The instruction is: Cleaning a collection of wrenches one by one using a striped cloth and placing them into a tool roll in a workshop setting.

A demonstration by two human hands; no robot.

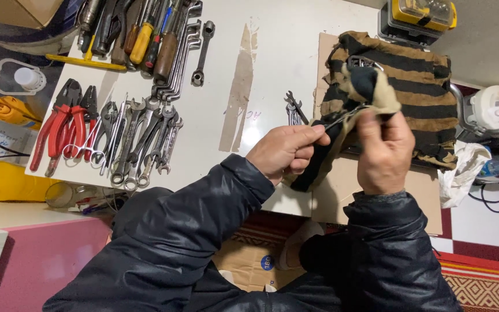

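My left hand pinches one end of a thin metal tool, likely a small wrench, which is partly wrapped in a black-and-tan striped cloth. Above the table's front edge, my right hand grips a fold of that cloth around the tool's other end. The rest of the cloth lies on a cardboard sheet on the white table. Both arms wear dark padded sleeves.
Several wrenches lie in a row at the left, beside red-handled pliers. Screwdrivers and spanners lie at the back. Two small wrenches rest near the cloth. A yellow-and-black case stands at the back right.
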